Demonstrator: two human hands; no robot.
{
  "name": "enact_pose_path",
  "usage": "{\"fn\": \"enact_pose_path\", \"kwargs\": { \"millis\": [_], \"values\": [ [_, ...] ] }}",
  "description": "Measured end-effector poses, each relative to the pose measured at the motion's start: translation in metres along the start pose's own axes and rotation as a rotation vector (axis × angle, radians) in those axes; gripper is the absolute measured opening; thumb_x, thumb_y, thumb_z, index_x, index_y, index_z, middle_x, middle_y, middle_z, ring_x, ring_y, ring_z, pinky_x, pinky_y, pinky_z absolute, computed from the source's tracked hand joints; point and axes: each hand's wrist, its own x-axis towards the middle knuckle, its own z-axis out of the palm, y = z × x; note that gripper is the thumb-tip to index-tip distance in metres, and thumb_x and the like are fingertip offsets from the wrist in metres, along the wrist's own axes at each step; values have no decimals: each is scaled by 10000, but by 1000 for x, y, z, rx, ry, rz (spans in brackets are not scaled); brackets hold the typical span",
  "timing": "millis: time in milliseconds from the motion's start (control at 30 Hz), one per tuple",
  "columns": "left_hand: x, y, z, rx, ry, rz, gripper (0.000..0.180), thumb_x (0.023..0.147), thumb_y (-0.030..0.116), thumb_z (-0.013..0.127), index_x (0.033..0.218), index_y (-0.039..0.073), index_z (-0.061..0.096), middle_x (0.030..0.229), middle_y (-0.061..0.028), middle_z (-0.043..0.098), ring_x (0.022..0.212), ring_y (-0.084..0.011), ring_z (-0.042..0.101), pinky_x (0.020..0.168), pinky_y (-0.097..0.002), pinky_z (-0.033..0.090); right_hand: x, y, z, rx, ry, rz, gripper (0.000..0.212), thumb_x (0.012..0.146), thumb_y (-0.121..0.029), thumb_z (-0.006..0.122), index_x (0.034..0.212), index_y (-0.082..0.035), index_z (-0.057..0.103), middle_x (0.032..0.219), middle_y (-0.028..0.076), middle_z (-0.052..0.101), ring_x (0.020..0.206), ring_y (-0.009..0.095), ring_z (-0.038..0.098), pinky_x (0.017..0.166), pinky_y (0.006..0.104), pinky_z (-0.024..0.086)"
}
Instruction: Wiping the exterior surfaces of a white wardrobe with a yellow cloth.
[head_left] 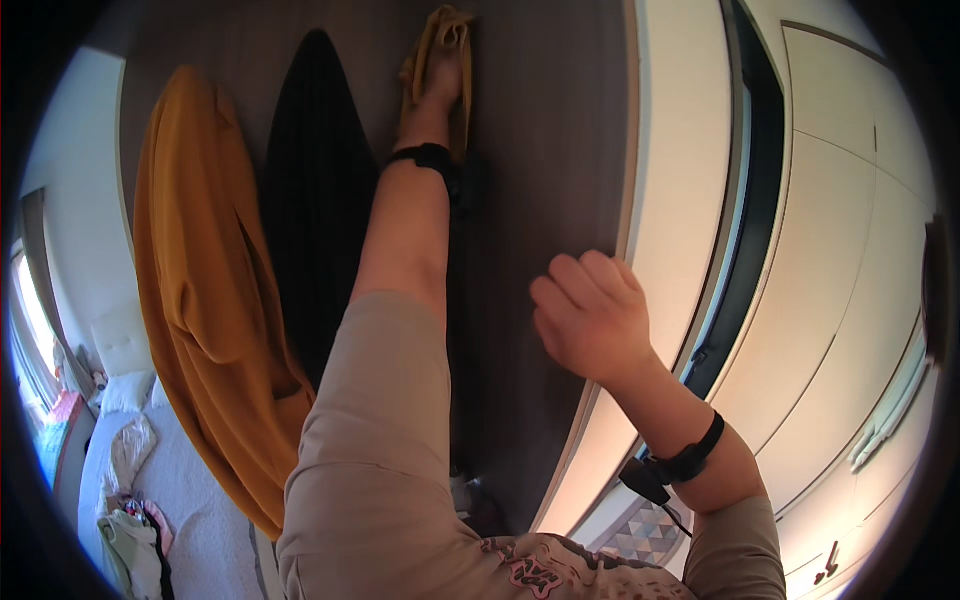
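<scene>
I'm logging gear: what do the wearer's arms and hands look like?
The left hand and right hand show no gloves. Loose beige sleeves end near the elbows. A black strap circles the left forearm; a black band on the right forearm carries a small dark box with a thin cable.

Location type: private home. Room type: bedroom. From where I stand, the primary indicator is the bed (208, 515) at near left, fitted with a pale headboard (118, 342) and a white pillow (127, 393); loose clothes (130, 545) lie on top. Daylight enters through a window (33, 295) at far left, flanked by a grey curtain (33, 220). Personal clothing is located in front of the dark panel (550, 130): an ochre coat (200, 260), a black garment (315, 150) and a mustard cloth (465, 85). The right side comprises tall cream doors (845, 220), consistent with a built-in wardrobe.
</scene>
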Motion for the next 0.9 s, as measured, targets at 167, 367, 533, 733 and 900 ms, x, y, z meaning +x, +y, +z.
{"fn": "enact_pose_path", "kwargs": {
  "millis": [167,367,533,733,900],
  "values": [
    [-70,-52,22,-65,61,-57,715,1070,499,368,1624,71,225,1652,-159,307,1499,-347,328,1227,-403,260,-4,2,0,-10,40,21,183,666,-97,703,826,-139,625,926,4,569,876,194,554,736,322,476],
    [-167,-79,41,-109,104,-76,702,1060,471,392,1615,67,244,1647,-156,317,1491,-348,340,1225,-405,265,-4,2,-1,4,55,40,234,634,-73,726,836,-140,631,937,10,582,879,213,571,735,339,499],
    [-240,-98,49,-117,134,-126,692,1053,447,413,1608,64,260,1643,-153,326,1484,-348,349,1224,-407,269,-4,3,-1,8,49,55,242,631,-68,736,838,-139,631,941,2,590,897,215,585,745,344,516],
    [-321,-117,51,-124,182,-193,681,1043,418,437,1600,60,278,1639,-150,337,1476,-348,361,1223,-409,274,-8,10,8,-22,132,9,264,634,-71,757,865,-146,655,933,-15,604,907,199,595,738,329,523],
    [-392,-127,62,-130,221,-252,672,1035,395,457,1593,56,294,1635,-148,345,1469,-348,370,1221,-410,278,-9,11,4,-41,164,-11,223,666,-49,747,853,-135,663,903,-16,624,853,189,609,703,322,522]
  ]
}}
